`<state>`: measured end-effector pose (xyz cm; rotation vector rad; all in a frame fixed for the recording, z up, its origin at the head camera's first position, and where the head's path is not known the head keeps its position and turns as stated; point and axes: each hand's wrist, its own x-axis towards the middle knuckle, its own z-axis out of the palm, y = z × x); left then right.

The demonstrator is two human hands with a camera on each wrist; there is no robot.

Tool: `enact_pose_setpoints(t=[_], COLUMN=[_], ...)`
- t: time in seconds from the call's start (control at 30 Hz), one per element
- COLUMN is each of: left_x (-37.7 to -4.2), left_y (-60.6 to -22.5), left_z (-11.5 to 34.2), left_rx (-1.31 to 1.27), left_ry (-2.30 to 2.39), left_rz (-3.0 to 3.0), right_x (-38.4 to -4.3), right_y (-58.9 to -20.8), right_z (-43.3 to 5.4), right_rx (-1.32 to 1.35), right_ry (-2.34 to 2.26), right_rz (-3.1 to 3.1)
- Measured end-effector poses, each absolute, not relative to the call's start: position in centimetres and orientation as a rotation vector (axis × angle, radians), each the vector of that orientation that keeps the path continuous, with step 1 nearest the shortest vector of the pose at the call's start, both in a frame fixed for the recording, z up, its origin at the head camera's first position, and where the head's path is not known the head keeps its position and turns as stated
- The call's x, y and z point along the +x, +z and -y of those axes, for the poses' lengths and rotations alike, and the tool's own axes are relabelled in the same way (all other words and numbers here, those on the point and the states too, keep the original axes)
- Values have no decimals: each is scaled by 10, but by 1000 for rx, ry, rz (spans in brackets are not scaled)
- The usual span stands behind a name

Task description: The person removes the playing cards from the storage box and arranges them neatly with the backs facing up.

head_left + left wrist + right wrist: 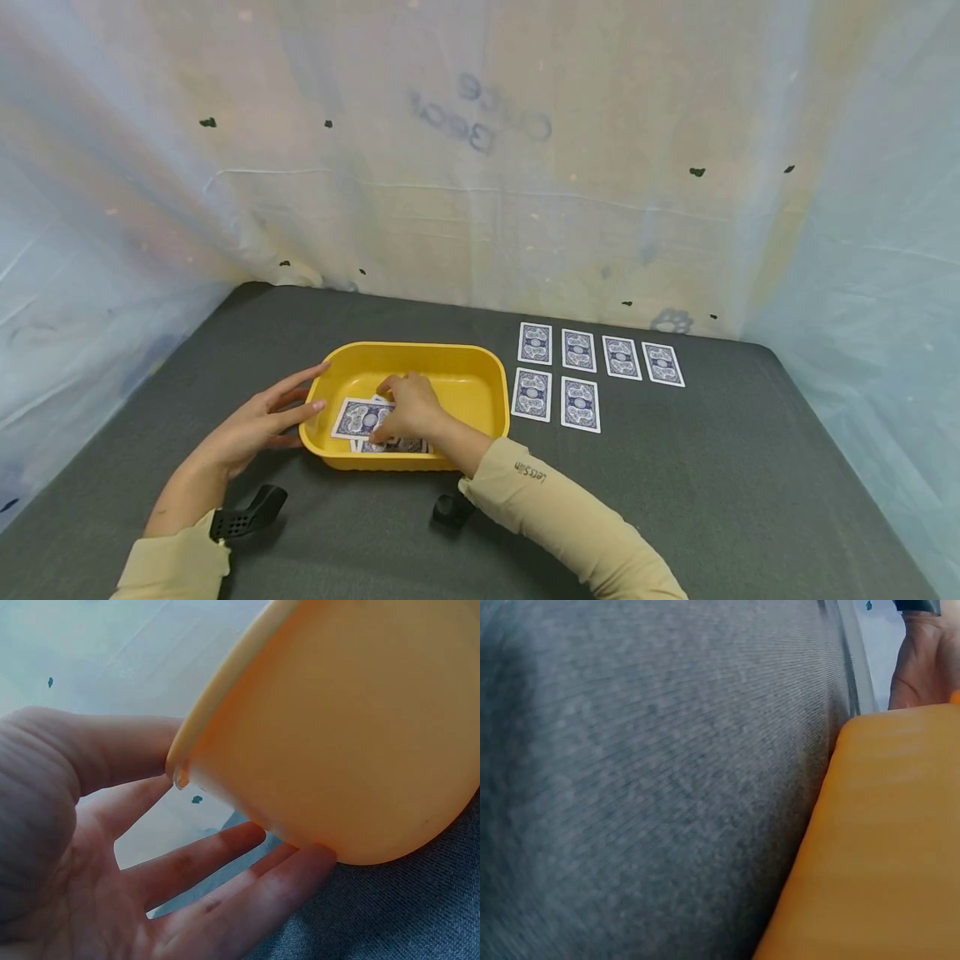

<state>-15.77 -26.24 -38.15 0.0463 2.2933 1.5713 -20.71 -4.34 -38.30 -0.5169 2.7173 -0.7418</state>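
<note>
Six rectangular blue-and-white playing cards [579, 350] lie back-up to the right of the yellow plastic basin [420, 358]: four in the far row, two in the near row. Loose cards [412, 445] remain inside the basin; the work appears partway complete. The uppermost loose card [352, 419] has its long axis roughly parallel to the basin's long side; the laid-out cards point roughly crosswise. The left hand [258, 423] spreads its fingers wide against the basin's left end. The right hand [411, 407] arches its fingers over the loose cards; whether they grip one cannot be told.

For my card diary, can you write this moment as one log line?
left hand: holds yellow tub | right hand: inside, at tub cards | table: six cards, backs up, two rows
</note>
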Motion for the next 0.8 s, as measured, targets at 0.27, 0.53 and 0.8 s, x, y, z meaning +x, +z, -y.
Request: enact_pose_setpoints(t=[0.27,0.53,0.8], left_x=[-159,-158,-160], left_y=[-382,-382,-382], left_z=[263,264,263], left_rx=[35,36,26], left_ry=[1572,1574,1559], left_rz=[-2278,-2279,-2289], right_x=[-207,-206,-204], right_y=[-379,-370,-363], right_z=[38,30,12], right_rx=[-408,-424,-444], right_ry=[-803,-984,-1251], right_rz=[-2705,-2636,-2492])
